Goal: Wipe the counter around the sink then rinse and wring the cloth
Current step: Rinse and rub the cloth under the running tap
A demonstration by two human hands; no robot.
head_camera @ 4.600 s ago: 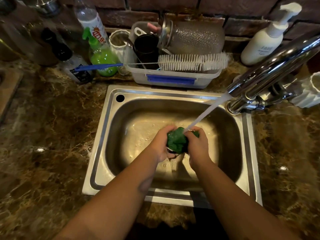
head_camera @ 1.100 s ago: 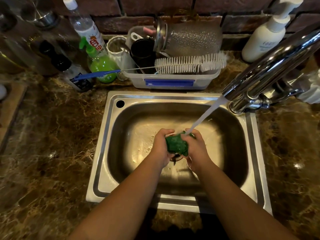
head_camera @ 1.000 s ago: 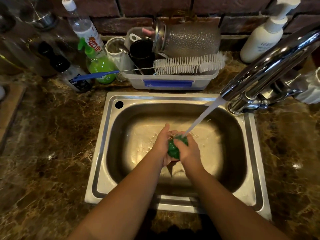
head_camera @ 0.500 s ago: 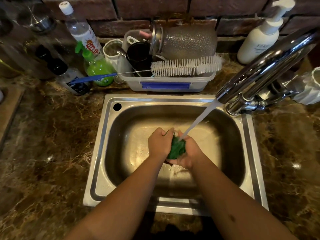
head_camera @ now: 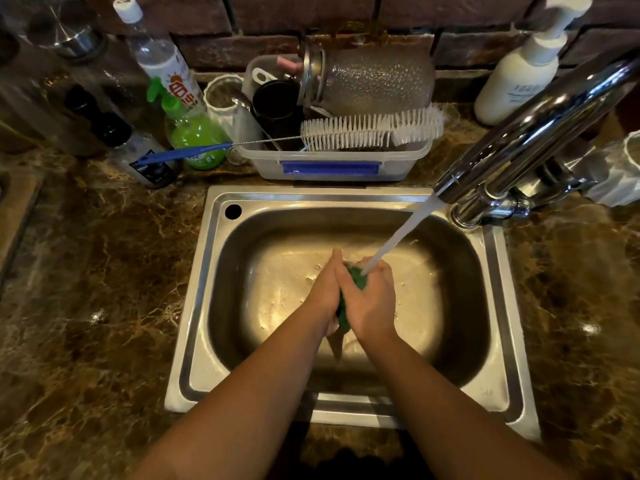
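Both hands, left hand and right hand, grip the cloth pressed between them.

The scene is dimly, warmly lit, glare is thrown off the faucet and sink floor, and edges are bowed by wide-angle distortion.

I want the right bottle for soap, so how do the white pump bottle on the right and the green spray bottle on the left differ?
The white pump bottle is opaque, with a white pump on top; the green spray bottle is see-through, with a green trigger head. The white one stands alone behind the tap; the green one is crowded among other bottles, with a brush handle crossing in front. Both stand upright on the counter by the brick wall.
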